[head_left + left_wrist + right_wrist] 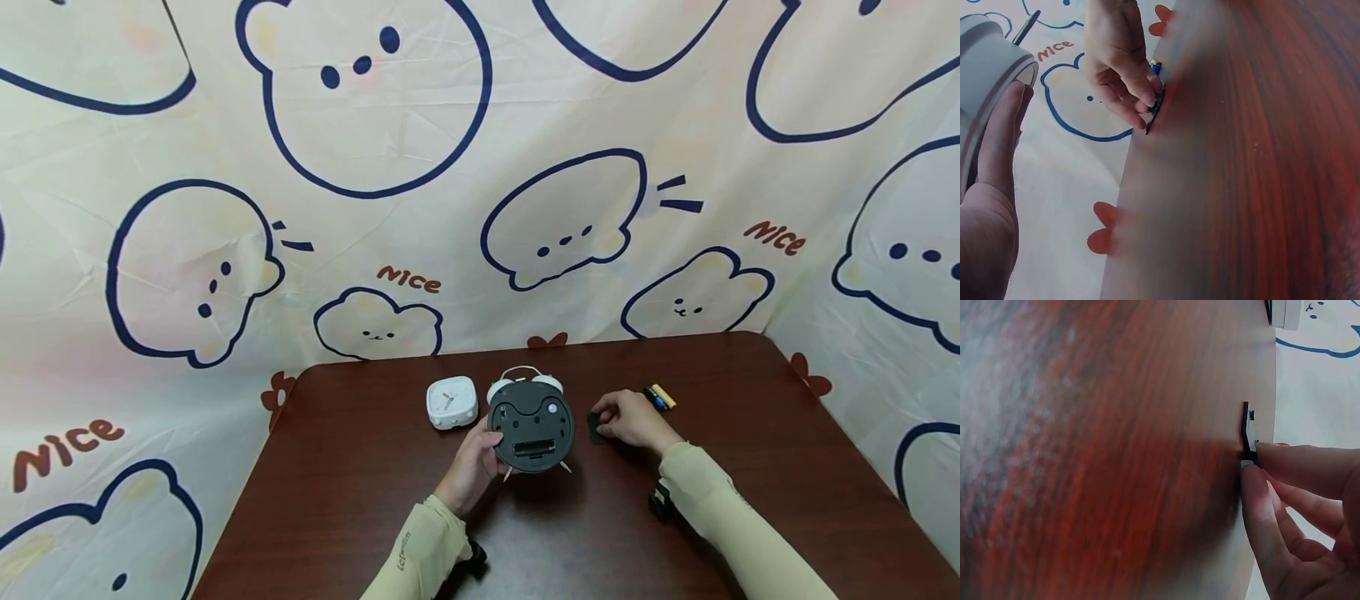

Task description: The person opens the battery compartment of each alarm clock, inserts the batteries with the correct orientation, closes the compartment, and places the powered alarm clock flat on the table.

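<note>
My left hand (471, 468) grips a twin-bell alarm clock (528, 417) by its left side. The clock's dark back faces me, its bare battery compartment (534, 448) low on it, the white bells and handle on top and two small legs below. To the right of the clock, my right hand (636, 419) pinches a small black battery cover (1247, 431) between thumb and finger, close over the table. In the left wrist view, the clock's white casing (991, 75) lies against the left fingers.
A white square clock (452, 402) sits on the table behind the left hand, dial up. Beyond the right hand lie batteries (660, 397), yellow and blue. The brown table (360, 500) ends at a printed cloth (555, 308) at the back.
</note>
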`<state>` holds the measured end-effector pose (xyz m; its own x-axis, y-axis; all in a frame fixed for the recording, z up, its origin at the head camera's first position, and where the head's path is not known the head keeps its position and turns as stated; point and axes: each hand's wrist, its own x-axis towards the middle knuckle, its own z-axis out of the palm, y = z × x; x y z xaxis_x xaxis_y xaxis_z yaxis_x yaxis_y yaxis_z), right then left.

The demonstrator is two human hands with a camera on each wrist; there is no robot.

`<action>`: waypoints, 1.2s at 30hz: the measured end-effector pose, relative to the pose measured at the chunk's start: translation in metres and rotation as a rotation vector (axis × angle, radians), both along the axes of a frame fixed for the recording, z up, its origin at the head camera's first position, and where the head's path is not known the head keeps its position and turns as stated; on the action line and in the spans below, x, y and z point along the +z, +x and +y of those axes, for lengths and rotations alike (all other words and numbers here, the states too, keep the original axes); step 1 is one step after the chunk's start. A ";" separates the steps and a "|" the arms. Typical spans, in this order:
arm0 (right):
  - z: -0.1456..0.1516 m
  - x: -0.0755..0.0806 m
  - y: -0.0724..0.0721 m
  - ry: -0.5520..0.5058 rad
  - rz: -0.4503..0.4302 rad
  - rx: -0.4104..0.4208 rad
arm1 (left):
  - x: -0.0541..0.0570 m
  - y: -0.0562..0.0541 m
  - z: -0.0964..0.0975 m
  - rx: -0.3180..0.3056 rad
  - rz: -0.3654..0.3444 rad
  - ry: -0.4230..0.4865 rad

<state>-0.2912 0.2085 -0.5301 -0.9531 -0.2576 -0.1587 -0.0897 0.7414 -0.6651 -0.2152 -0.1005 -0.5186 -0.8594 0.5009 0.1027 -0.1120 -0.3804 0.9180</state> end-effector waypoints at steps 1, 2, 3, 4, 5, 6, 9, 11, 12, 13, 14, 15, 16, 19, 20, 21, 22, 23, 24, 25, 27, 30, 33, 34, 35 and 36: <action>0.000 0.000 0.000 0.000 -0.002 0.000 | 0.000 0.000 0.000 0.000 -0.003 0.001; 0.000 0.000 0.000 0.000 -0.004 0.002 | 0.000 0.001 0.000 0.001 -0.003 0.004; 0.000 0.000 0.000 0.000 -0.005 0.002 | 0.001 0.001 0.000 0.002 -0.004 0.007; 0.000 0.000 0.000 0.001 -0.006 0.001 | 0.001 0.001 0.001 0.004 -0.003 0.009; 0.000 0.000 0.000 0.002 -0.004 0.002 | 0.002 0.002 0.001 0.004 -0.001 0.012; 0.000 0.001 0.000 0.003 0.000 0.003 | 0.002 0.002 0.001 0.005 0.003 0.014; 0.000 0.003 0.000 0.001 0.018 0.015 | 0.004 0.002 0.002 0.009 0.008 0.029; 0.001 0.004 0.001 -0.005 0.028 0.024 | 0.005 0.002 0.002 0.008 0.011 0.030; 0.001 0.005 0.001 -0.010 0.034 0.028 | 0.005 0.002 0.002 0.007 0.011 0.030; 0.002 0.004 0.001 -0.015 0.040 0.030 | 0.005 0.002 0.002 0.007 0.009 0.029; 0.003 0.004 0.000 -0.021 0.045 0.028 | 0.005 0.002 0.002 0.008 0.009 0.026; 0.004 0.004 0.000 -0.029 0.053 0.026 | 0.004 0.002 0.002 0.008 0.007 0.021; 0.006 0.004 0.000 -0.033 0.059 0.020 | 0.004 0.002 0.002 0.008 0.008 0.020; 0.013 0.008 0.000 -0.043 0.084 0.013 | 0.003 0.002 0.000 0.007 0.001 0.017; 0.018 0.010 0.000 -0.042 0.093 0.006 | 0.003 0.002 0.000 0.005 0.000 0.016; 0.022 0.013 -0.001 -0.038 0.106 -0.001 | 0.003 0.002 0.000 0.002 0.001 0.013; 0.028 0.018 -0.001 -0.032 0.117 -0.007 | 0.003 0.002 0.000 0.001 0.005 0.011; 0.033 0.022 -0.002 -0.026 0.131 -0.011 | 0.003 0.001 -0.001 0.001 0.006 0.009; 0.039 0.028 -0.004 -0.018 0.147 -0.019 | 0.003 0.001 -0.001 0.002 0.006 0.008; 0.045 0.032 -0.005 -0.011 0.162 -0.030 | 0.003 0.000 -0.001 0.006 0.007 0.009; 0.058 0.039 -0.009 0.011 0.192 -0.058 | 0.003 0.000 -0.002 0.013 0.006 0.008; 0.078 0.042 -0.012 0.042 0.204 -0.110 | 0.003 0.000 -0.003 0.017 -0.002 0.011; 0.097 0.038 -0.013 0.060 0.184 -0.162 | 0.003 0.001 -0.004 0.006 0.000 0.004; 0.102 0.036 -0.013 0.062 0.175 -0.171 | 0.002 0.001 -0.004 0.005 0.002 0.003; 0.106 0.034 -0.013 0.062 0.168 -0.178 | 0.002 0.001 -0.004 0.004 0.004 0.002; 0.110 0.032 -0.013 0.063 0.163 -0.182 | 0.001 0.001 -0.005 0.002 0.005 0.001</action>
